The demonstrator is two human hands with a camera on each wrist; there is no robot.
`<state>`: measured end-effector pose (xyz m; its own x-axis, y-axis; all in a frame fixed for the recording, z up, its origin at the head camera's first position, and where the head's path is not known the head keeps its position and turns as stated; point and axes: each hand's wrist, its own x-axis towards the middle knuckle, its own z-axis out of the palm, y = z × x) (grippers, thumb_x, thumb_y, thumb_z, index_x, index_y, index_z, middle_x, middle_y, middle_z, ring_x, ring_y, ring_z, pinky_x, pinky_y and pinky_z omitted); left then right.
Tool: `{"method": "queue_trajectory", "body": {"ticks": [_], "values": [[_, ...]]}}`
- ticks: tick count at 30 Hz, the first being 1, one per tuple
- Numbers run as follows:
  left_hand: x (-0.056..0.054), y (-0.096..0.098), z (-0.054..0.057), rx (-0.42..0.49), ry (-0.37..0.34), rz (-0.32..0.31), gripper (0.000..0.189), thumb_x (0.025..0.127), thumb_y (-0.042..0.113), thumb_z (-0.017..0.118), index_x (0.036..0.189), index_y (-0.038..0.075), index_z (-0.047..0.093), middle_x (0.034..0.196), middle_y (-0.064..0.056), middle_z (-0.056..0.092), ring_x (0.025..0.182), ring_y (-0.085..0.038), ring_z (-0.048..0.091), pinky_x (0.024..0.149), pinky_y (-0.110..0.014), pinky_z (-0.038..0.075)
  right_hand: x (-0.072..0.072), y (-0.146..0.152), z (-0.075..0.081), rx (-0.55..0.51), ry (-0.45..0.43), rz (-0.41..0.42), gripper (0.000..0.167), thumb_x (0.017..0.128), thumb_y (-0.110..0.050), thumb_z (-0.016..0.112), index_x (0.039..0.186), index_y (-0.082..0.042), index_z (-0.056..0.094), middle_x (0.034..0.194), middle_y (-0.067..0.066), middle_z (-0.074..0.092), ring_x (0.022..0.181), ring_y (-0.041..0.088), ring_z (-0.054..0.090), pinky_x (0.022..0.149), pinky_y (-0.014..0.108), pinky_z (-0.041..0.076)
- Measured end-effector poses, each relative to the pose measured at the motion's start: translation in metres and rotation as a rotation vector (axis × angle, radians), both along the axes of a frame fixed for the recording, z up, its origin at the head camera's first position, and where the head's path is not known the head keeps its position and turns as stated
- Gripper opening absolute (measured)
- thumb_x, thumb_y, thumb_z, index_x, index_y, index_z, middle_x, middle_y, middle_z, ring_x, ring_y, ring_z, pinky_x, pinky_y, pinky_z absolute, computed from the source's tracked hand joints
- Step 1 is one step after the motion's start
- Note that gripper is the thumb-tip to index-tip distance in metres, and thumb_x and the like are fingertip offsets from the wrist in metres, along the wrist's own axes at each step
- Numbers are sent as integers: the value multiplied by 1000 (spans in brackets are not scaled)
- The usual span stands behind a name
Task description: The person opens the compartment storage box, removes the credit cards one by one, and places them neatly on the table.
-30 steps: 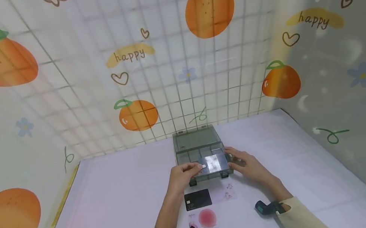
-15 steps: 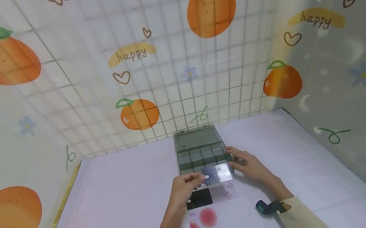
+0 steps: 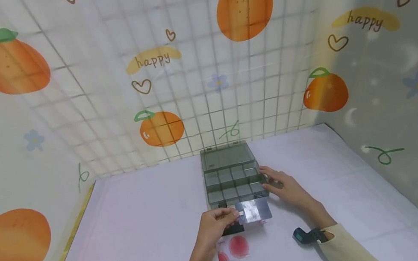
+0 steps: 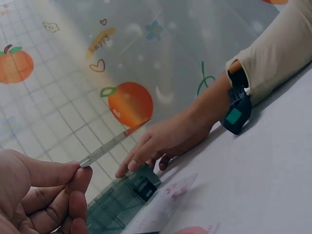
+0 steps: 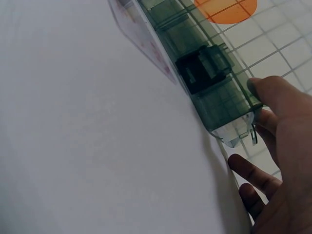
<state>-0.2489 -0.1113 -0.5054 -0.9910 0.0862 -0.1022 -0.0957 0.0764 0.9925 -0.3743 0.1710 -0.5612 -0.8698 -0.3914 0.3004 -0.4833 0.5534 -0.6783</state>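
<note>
My left hand (image 3: 214, 229) pinches a shiny blue-grey VIP card (image 3: 254, 210) by its left end, between thumb and fingers. The card hovers in front of a translucent green compartment box (image 3: 227, 157), whose lid lies back toward the wall. In the left wrist view the card (image 4: 105, 148) appears nearly edge-on. My right hand (image 3: 285, 186) rests against the right side of the box. The right wrist view has the thumb of that hand (image 5: 290, 131) at the corner of the box (image 5: 222, 105), the other fingers loose beside it.
Below the held card lies a black card (image 3: 233, 230), partly covered. Nearer me is a pale card with a red circle (image 3: 239, 246). A pale pink-flowered card (image 4: 181, 189) lies by the box front. A curtain printed with oranges (image 3: 161, 129) rises behind the table.
My left hand has drawn the blue-grey card from over the box toward me, uncovering the front compartments. My right hand has stayed at the box's side.
</note>
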Motion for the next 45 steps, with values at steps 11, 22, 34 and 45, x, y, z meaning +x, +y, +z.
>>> {"method": "queue_trajectory", "body": {"ticks": [11, 22, 34, 45], "values": [[17, 8, -3, -4, -43, 11, 22, 86, 19, 81, 95, 0, 77, 86, -5, 74, 79, -16, 68, 77, -33, 56, -2, 2, -3, 6, 3, 0, 63, 98, -46, 62, 152, -19, 46, 158, -2, 38, 121, 27, 54, 102, 63, 39], [27, 16, -9, -71, -26, 24, 15, 85, 17, 80, 91, 3, 78, 79, -7, 75, 74, -19, 70, 70, -37, 57, -2, 1, -1, 11, 4, -6, 63, 98, -46, 62, 152, -19, 45, 158, -6, 38, 116, 23, 55, 101, 59, 42], [34, 27, -18, -192, -3, 48, 11, 83, 18, 82, 80, 9, 77, 66, 2, 70, 56, -12, 63, 51, -28, 54, 1, 0, 1, -1, -15, -8, 59, 99, -41, 64, 152, -20, 46, 158, -6, 38, 116, 23, 55, 102, 59, 41], [39, 30, -17, -210, 11, 66, 11, 81, 11, 82, 73, 8, 75, 57, 2, 66, 46, -11, 58, 45, -26, 51, 2, -1, 2, -5, -10, -5, 58, 98, -35, 66, 151, -18, 47, 158, -5, 39, 121, 26, 55, 104, 62, 38]]}}
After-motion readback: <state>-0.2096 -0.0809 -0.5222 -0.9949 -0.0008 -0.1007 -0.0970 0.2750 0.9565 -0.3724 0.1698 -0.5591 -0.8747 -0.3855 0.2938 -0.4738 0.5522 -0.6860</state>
